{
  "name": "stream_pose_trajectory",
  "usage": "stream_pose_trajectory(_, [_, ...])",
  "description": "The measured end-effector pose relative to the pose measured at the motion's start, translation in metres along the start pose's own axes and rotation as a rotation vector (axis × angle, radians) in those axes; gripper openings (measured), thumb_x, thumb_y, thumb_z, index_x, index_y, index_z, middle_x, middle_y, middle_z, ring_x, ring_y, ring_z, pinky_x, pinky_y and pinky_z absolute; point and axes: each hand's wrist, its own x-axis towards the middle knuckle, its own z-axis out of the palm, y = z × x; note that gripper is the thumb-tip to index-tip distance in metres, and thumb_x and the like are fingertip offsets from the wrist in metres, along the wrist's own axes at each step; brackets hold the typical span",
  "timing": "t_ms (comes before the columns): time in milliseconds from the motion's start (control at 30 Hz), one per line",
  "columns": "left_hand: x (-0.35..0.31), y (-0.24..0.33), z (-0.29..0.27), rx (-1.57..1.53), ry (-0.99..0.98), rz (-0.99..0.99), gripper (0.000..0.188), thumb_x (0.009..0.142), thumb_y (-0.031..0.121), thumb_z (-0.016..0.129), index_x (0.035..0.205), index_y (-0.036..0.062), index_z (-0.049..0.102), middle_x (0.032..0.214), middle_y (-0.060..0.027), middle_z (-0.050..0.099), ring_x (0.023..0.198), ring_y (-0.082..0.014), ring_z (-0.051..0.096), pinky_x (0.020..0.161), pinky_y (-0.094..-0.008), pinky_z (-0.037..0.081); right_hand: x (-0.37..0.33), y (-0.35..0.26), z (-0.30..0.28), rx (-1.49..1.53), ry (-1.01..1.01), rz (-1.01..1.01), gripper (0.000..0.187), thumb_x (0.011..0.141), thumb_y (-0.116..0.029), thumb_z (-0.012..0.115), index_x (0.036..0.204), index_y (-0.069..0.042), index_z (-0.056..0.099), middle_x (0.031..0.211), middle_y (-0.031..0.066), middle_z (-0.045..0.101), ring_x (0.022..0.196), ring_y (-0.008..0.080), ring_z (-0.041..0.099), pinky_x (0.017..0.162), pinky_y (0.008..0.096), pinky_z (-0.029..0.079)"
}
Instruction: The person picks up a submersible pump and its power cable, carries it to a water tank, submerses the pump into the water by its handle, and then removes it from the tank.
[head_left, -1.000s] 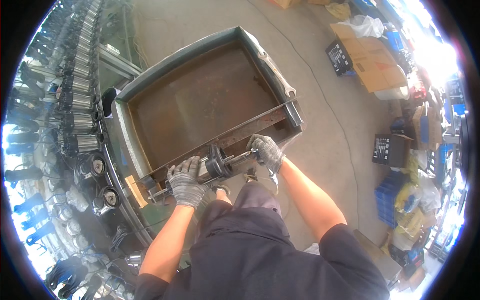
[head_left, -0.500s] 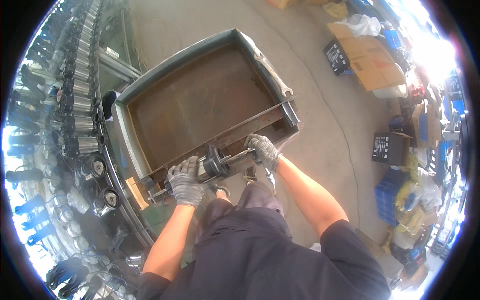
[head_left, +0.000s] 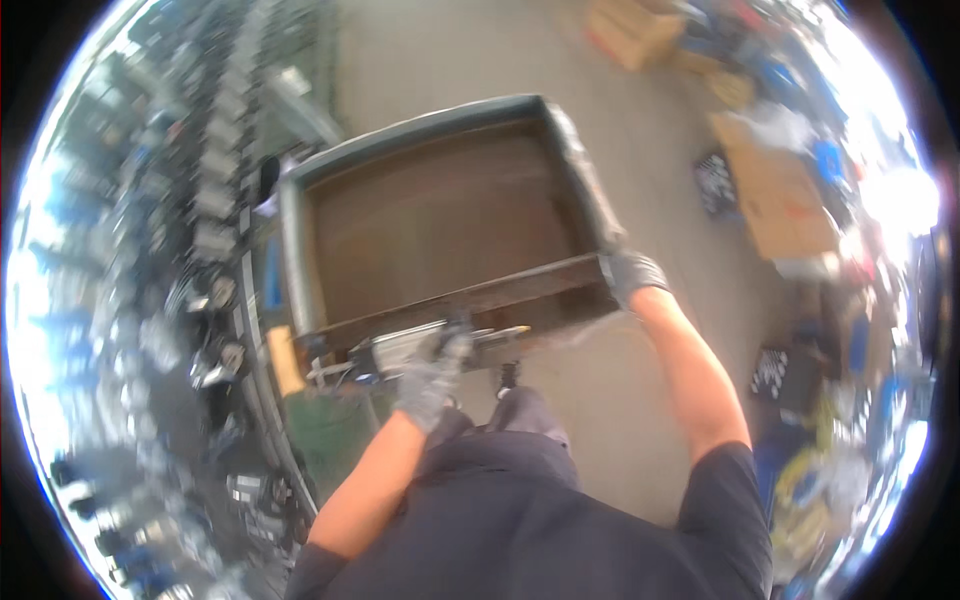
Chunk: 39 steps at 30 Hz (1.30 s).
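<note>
My left hand, in a grey glove, is closed on a silver cylinder with a black ring, which lies along the near edge of a metal tank. A thin rod sticks out from its right end. My gloved right hand is at the tank's near right corner, by the lower end of an open-ended wrench on the right rim. Blur smears its fingers, so whether it grips the wrench cannot be told. Brownish liquid seems to fill the tank.
A dark metal bar crosses the tank near its front. To the left stand rows of silver cylinders with dark cables. Cardboard boxes and bags are piled on the right. A wooden strip is at the tank's left corner.
My right hand has left the rod end of the cylinder and moved right to the tank's corner. My left hand has shifted right along the cylinder to its black ring. The view has swung.
</note>
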Motion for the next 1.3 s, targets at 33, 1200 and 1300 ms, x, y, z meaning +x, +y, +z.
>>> stream_pose_trajectory(33, [0.001,0.0,0.004,0.09,-0.008,0.025,0.047,0.098,0.041,0.07,0.119,-0.0006,0.067,0.11,-0.0115,0.072,0.099,-0.0197,0.065,0.089,-0.0353,0.05,-0.001,0.0,-0.003,0.029,0.006,0.012,0.036,0.098,-0.02,0.051,0.128,-0.005,0.063,0.111,0.0251,0.071,0.105,0.0411,0.069,0.09,0.0522,0.054])
stream_pose_trajectory(1200, [0.188,0.044,-0.053,0.225,0.182,-0.011,0.029,0.097,0.025,0.073,0.113,0.0014,0.064,0.085,-0.0043,0.067,0.059,-0.0086,0.061,0.05,-0.0211,0.051,0.075,-0.085,0.045,0.408,0.419,-0.314,0.025,0.098,-0.031,0.059,0.09,-0.008,0.065,0.081,0.0172,0.07,0.075,0.0399,0.068,0.07,0.0512,0.054])
stream_pose_trajectory(1300, [0.197,0.011,-0.039,0.213,0.163,-0.036,0.027,0.098,0.023,0.072,0.112,0.0013,0.063,0.086,-0.0034,0.066,0.061,-0.0088,0.061,0.051,-0.0219,0.051,0.071,-0.085,0.038,0.446,0.36,-0.324,0.024,0.098,-0.03,0.06,0.09,-0.008,0.065,0.079,0.0168,0.07,0.074,0.0392,0.068,0.069,0.0506,0.055])
